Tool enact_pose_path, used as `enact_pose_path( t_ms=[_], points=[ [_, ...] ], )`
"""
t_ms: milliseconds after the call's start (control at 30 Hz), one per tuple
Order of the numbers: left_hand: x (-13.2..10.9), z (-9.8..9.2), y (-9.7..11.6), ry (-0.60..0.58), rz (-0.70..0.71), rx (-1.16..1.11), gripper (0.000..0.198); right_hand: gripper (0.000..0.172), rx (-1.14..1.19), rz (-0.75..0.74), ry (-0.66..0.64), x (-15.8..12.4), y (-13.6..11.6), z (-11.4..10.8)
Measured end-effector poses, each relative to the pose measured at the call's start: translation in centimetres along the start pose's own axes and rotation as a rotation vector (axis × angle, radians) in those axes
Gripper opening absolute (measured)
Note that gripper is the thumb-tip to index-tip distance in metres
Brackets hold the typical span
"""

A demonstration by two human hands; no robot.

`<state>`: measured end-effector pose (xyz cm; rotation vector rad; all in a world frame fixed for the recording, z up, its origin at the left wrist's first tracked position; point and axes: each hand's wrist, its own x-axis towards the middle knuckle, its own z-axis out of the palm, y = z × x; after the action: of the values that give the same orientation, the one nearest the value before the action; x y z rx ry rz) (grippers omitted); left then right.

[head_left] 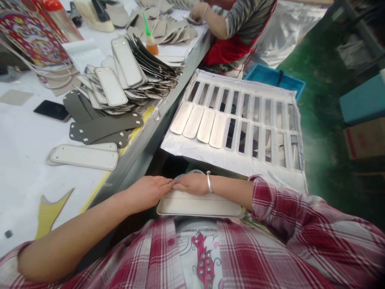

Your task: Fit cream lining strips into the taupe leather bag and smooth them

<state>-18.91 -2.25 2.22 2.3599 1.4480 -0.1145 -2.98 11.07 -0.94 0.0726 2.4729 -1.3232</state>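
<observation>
Close to my body lies a cream oblong panel [198,205] with rounded corners and a stitched-looking line; a second edge shows beneath it. My left hand [155,190] is closed at the panel's far left edge, its fingers together and pointing right. Beside it my right hand [191,183], with a bracelet at the wrist, is closed on the same far edge, its fingertips meeting those of the left. The undersides of both hands are hidden. Left on the table, two pale panels with small corner holes [86,155] lie stacked.
Grey strips [105,126] and a heap of pale panels [112,86] cover the table beside a phone [51,110] and a glue bottle [151,44]. A white slotted rack [192,146] carries several cream pieces. Across the table sits a person in a striped sleeve [245,18].
</observation>
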Motion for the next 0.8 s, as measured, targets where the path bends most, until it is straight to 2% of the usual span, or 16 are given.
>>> enact_pose_path(
  t_ms=[67, 200, 300, 367, 433, 500, 567, 633, 700, 800],
  points=[
    [0.1, -0.1, 0.8, 0.001, -0.04, 0.034, 0.041, 0.037, -0.003, -0.014, 0.003, -1.1, 0.3, -0.2],
    [0.6, -0.6, 2.6, -0.031, -0.072, 0.147, 0.049, 0.038, 0.087, -0.014, -0.019, -5.0, 2.1, -1.0],
    [1.4, -1.3, 4.0, -0.011, -0.085, 0.232, 0.043, 0.037, 0.085, 0.048, 0.009, -8.3, 2.8, -1.3],
    [2.2, -1.6, 5.4, 0.047, -0.095, 0.241, 0.037, 0.034, 0.034, 0.067, 0.158, -10.9, 2.6, -0.9],
    [3.3, -1.6, 7.4, 0.112, -0.057, 0.152, 0.036, 0.032, -0.04, 0.059, 0.433, -14.1, 1.9, 0.5],
    [4.5, -1.0, 9.7, 0.153, 0.009, -0.001, 0.037, 0.032, -0.107, 0.059, 0.701, -17.3, 1.1, 3.1],
    [5.7, -0.1, 11.9, 0.178, 0.023, -0.119, 0.034, 0.032, -0.137, 0.095, 0.855, -19.7, 0.6, 6.5],
    [6.8, 0.8, 13.5, 0.209, -0.03, -0.151, 0.025, 0.02, -0.15, 0.138, 0.973, -20.6, 0.6, 9.7],
    [7.5, 1.4, 14.3, 0.239, -0.083, -0.125, 0.015, 0.009, -0.166, 0.176, 1.084, -20.3, 0.9, 12.0],
    [7.8, 1.7, 14.7, 0.263, -0.115, -0.076, 0.012, 0.011, -0.183, 0.213, 1.18, -19.1, 1.3, 13.2]
  ],
)
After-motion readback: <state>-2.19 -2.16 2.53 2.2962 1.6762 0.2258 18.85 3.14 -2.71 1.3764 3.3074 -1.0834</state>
